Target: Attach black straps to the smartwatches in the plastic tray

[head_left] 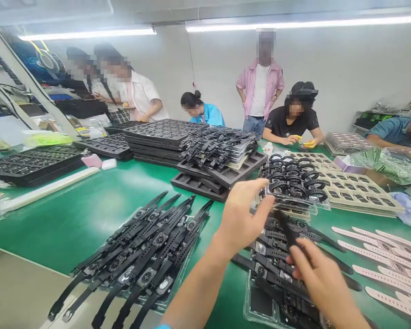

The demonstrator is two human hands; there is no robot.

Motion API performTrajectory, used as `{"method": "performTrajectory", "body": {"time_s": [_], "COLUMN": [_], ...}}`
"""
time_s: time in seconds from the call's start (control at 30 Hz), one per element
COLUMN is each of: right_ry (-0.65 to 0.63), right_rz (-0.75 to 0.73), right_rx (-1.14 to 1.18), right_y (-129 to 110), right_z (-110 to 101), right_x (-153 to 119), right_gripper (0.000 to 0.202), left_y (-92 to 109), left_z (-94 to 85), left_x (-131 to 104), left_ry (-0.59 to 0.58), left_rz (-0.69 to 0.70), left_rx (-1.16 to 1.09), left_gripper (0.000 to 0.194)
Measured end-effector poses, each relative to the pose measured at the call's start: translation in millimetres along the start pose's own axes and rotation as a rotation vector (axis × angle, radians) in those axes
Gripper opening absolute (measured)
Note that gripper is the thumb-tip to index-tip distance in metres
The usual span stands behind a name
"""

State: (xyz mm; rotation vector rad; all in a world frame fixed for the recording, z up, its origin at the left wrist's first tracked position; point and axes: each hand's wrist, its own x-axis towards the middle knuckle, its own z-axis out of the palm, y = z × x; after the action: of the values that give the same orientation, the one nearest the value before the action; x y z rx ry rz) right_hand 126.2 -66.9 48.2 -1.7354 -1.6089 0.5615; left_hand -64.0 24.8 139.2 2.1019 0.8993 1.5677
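Green worktop (71,237): foam tray stack (154,155) at rear; clear tray (248,304) nearer, overlapping watch straps (281,278) obstructing access.
Left hand (241,219): fingers parted, apparently empty. Right hand (318,269): fingers pinching one black strap (287,228) above the clear tray. Step, presumably: strap handling; next move calls for clearance from neighbouring straps.

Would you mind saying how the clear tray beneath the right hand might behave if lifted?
The clear tray probably flexes, as its plastic looks thin. The black watches lie across it with straps overhanging its edge, so they might slide if it tilts.
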Motion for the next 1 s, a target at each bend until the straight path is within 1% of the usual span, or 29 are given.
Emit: {"method": "performTrajectory", "body": {"time_s": [0.03, 0.07, 0.1, 0.13, 0.17, 0.2, 0.23, 0.27, 0.3, 0.37, 0.43, 0.5, 0.57, 0.6, 0.63, 0.67, 0.73, 0.77, 0.83, 0.87, 0.93, 1.0], "right_ry": [0.068, 0.171, 0.278, 0.359, 0.399, 0.372, 0.288, 0.210, 0.158, 0.108, 0.070, -0.041, -0.157, -0.189, -0.189, -0.157, -0.033, 0.034, 0.125, 0.134, 0.115, 0.118], "right_rz": [0.025, 0.014, -0.037, -0.115, -0.203, -0.286, -0.340, -0.366, -0.376, -0.381, -0.357, -0.264, -0.122, -0.057, -0.003, 0.041, 0.095, 0.108, 0.105, 0.089, 0.020, -0.071], "right_rx": [-0.001, -0.034, -0.078, -0.120, -0.147, -0.160, -0.162, -0.153, -0.128, -0.036, 0.080, 0.194, 0.359, 0.464, 0.575, 0.691, 0.926, 1.037, 1.216, 1.262, 1.277, 1.259], "right_y": [-5.7, -11.3, -16.9, -22.0, -26.7, -30.7, -33.6, -35.5, -36.0, -33.0, -25.9, -16.6, -7.6, -3.6, -0.2, 2.6, 5.6, 5.7, 2.8, 0.1, -6.7, -12.6], "right_z": [-10.2, -16.6, -18.8, -17.2, -12.2, -5.1, 3.0, 10.7, 16.9, 22.1, 17.6, 6.7, -5.9, -12.0, -17.5, -22.6, -30.9, -34.0, -37.6, -37.9, -35.8, -31.2], "right_x": [10.6, 20.6, 29.7, 37.5, 43.9, 48.9, 52.4, 54.6, 55.4, 53.7, 48.7, 43.0, 39.8, 39.9, 41.3, 43.9, 52.0, 56.9, 67.0, 71.5, 77.9, 80.5], "right_gripper": [0.034, 0.035, 0.036, 0.036, 0.036, 0.035, 0.034, 0.034, 0.036, 0.041, 0.049, 0.055, 0.048, 0.043, 0.038, 0.036, 0.035, 0.033, 0.032, 0.031, 0.027, 0.028], "left_y": [-2.3, -4.8, -7.5, -10.5, -13.6, -16.9, -20.1, -23.0, -25.3, -27.6, -26.8, -24.5, -22.3, -21.5, -20.8, -20.3, -19.9, -20.0, -21.2, -22.2, -24.7, -26.5], "left_z": [5.7, 13.9, 24.3, 35.8, 47.5, 58.2, 67.3, 74.1, 78.6, 81.4, 79.0, 74.6, 70.3, 68.5, 66.8, 65.4, 63.5, 63.2, 64.0, 65.0, 67.8, 69.6], "left_x": [-2.4, -6.5, -11.9, -18.2, -24.6, -30.3, -34.8, -37.3, -37.8, -32.9, -22.5, -9.9, 2.4, 8.0, 12.9, 17.0, 22.0, 22.8, 20.9, 18.6, 12.8, 7.2], "left_ry": [0.066, 0.096, 0.078, 0.026, -0.020, -0.037, -0.046, -0.041, -0.017, 0.029, 0.064, 0.097, 0.142, 0.170, 0.198, 0.226, 0.261, 0.255, 0.193, 0.149, 0.046, -0.097], "left_rz": [-0.107, -0.221, -0.333, -0.441, -0.546, -0.649, -0.736, -0.793, -0.826, -0.841, -0.831, -0.811, -0.777, -0.758, -0.745, -0.739, -0.745, -0.748, -0.733, -0.715, -0.677, -0.650], "left_rx": [-0.111, -0.251, -0.413, -0.578, -0.733, -0.862, -0.951, -1.005, -1.034, -1.059, -1.086, -1.144, -1.208, -1.237, -1.264, -1.289, -1.339, -1.362, -1.369, -1.340, -1.232, -1.075], "left_gripper": [0.032, 0.036, 0.042, 0.049, 0.055, 0.059, 0.060, 0.059, 0.055, 0.046, 0.044, 0.046, 0.045, 0.044, 0.042, 0.040, 0.037, 0.036, 0.036, 0.036, 0.034, 0.032]}}
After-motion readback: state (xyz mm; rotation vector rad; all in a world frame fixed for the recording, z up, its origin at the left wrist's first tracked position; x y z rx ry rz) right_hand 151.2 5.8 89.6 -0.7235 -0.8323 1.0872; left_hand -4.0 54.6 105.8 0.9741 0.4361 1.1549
